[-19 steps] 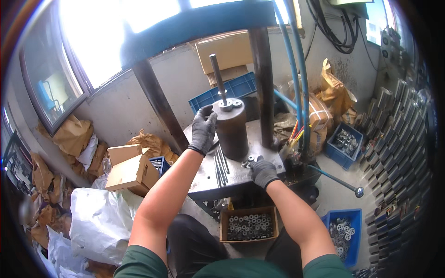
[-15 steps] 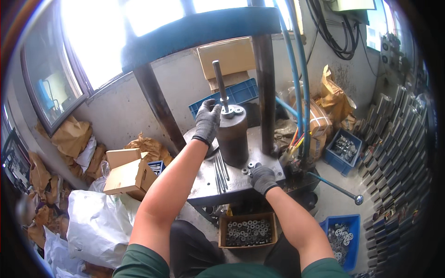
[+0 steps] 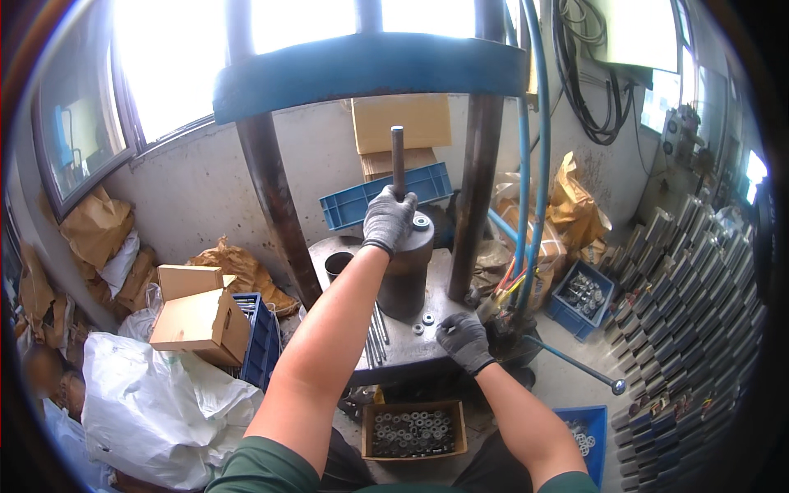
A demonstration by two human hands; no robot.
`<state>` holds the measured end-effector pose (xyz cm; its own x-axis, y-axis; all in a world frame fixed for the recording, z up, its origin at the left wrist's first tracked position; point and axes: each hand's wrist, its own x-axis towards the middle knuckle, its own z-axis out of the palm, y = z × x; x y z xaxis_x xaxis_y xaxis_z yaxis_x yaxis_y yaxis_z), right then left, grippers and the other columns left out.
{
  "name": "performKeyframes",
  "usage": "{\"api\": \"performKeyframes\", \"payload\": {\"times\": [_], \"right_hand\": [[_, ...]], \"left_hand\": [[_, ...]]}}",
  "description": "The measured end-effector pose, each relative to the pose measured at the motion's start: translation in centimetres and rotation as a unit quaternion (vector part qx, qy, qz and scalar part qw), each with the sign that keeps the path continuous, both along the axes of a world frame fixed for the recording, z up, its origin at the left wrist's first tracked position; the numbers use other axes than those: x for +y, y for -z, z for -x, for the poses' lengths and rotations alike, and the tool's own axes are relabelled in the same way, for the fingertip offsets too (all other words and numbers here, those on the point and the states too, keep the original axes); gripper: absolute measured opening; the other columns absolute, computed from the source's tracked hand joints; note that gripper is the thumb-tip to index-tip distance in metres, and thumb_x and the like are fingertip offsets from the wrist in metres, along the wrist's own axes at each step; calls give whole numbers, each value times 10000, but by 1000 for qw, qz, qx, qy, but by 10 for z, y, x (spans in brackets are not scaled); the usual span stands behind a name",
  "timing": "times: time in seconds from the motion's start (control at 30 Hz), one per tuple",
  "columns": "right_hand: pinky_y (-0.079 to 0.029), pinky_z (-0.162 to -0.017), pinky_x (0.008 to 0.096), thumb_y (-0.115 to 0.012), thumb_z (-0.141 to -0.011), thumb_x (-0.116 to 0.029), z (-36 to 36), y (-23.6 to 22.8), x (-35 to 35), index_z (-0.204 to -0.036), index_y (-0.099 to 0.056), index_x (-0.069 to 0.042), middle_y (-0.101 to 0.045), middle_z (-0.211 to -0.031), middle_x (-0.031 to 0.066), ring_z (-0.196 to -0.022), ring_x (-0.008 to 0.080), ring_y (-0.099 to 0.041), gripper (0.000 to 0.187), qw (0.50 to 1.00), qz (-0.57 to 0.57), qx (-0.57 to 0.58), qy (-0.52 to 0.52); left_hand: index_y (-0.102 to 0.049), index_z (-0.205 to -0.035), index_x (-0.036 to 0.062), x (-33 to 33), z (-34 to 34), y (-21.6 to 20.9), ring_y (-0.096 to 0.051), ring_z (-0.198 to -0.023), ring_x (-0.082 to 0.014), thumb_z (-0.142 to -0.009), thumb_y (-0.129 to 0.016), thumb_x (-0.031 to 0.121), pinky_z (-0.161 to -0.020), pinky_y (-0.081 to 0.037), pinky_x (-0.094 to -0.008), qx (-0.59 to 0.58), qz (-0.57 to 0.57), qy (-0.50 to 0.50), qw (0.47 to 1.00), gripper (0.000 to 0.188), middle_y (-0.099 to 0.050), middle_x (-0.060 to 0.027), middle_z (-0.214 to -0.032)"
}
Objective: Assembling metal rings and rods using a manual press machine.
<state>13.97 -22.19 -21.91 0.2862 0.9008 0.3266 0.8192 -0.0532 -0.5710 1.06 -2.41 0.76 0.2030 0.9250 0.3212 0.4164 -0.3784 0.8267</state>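
Note:
My left hand (image 3: 389,218), in a grey knit glove, is closed round the lower part of an upright metal rod (image 3: 398,156). The rod stands above a thick dark cylinder (image 3: 403,283) on the press table (image 3: 436,349). On the cylinder's top, right of that hand, lies a small ring-shaped part (image 3: 421,222). My right hand (image 3: 467,341), also gloved, is low over the table's right side with its fingers curled together; whatever is between them is hidden. Just left of it lie two small ring-shaped parts (image 3: 423,324). Several thin rods (image 3: 376,338) lie left of these.
Blue press crossbar (image 3: 370,72) and dark columns (image 3: 479,181) frame the work. A short tube (image 3: 337,263) stands at the table's left. Below is a carton (image 3: 367,444) of rings. Right are a lever (image 3: 575,366), blue bins (image 3: 567,316) and stacked metal bars (image 3: 682,329).
My left hand has moved from beside the rod and closed round it. My right hand has drawn slightly away from the small rings on the table. The whole view has shifted somewhat.

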Motion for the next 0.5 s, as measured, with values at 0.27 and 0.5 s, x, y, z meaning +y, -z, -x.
{"api": "performKeyframes", "payload": {"times": [0.27, 0.5], "right_hand": [[-572, -782, 385, -750, -809, -108, 5, -167, 66, -964, -763, -23, -684, -931, 164, -838, 303, -700, 177, 955, -293, 26, -28], [-550, -921, 462, -703, -909, -234, 3, -184, 133, -1065, -787, -94, -729, -1072, 168, -958, 377, -692, 225, 973, -171, -156, 14]], "left_hand": [[-619, -1249, 102, -17, 13, -5, -695, -1116, -407, -1001, -573, 373, -963, -527, -521, 26, -35, 6, 999, 370, -743, -208, -1136], [-600, -1282, 116, -20, 9, -4, -719, -1058, -404, -1047, -547, 462, -907, -548, -535, 51, -42, 5, 998, 422, -760, -187, -1093]]}}
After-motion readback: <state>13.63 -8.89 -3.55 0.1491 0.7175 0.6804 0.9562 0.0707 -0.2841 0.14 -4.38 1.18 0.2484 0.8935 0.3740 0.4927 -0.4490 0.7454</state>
